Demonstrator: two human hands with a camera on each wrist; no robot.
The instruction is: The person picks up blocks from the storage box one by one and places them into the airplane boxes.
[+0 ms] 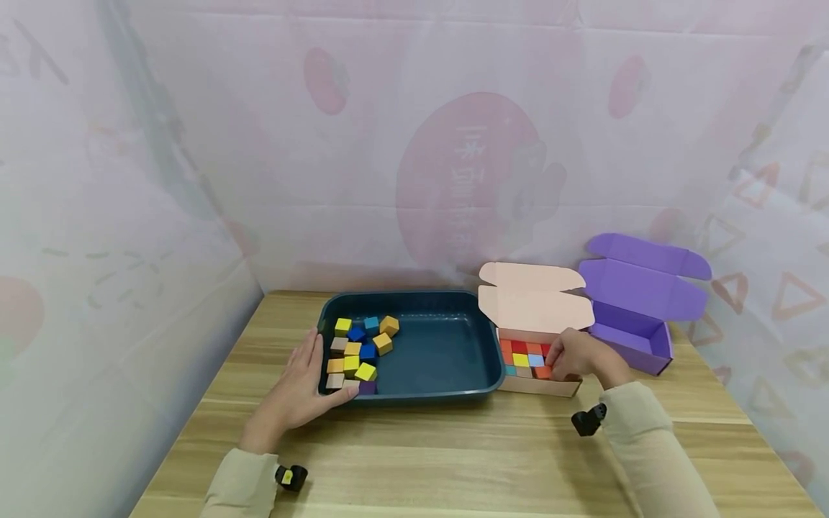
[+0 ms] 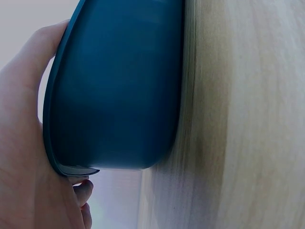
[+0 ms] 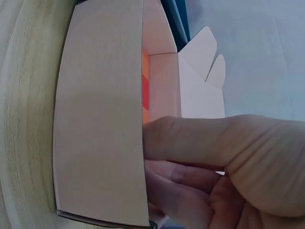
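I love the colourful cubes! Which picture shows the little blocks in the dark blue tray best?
The head view. It looks down into the dark teal plastic tray and shows the small coloured wooden cubes piled at its left end. The left wrist view shows only the tray's outer wall, no cubes. The right wrist view shows the pink cardboard box instead.

A light wooden table [image 1: 453, 460] stands against pale pink printed curtains [image 1: 414, 144].

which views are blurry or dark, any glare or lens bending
Head view: even soft light, no glare, sharp, table edges bowed by a wide lens. Left wrist view: dim, teal tray wall fills it, close wood grain smeared. Right wrist view: pink box bright, right hand near and soft.
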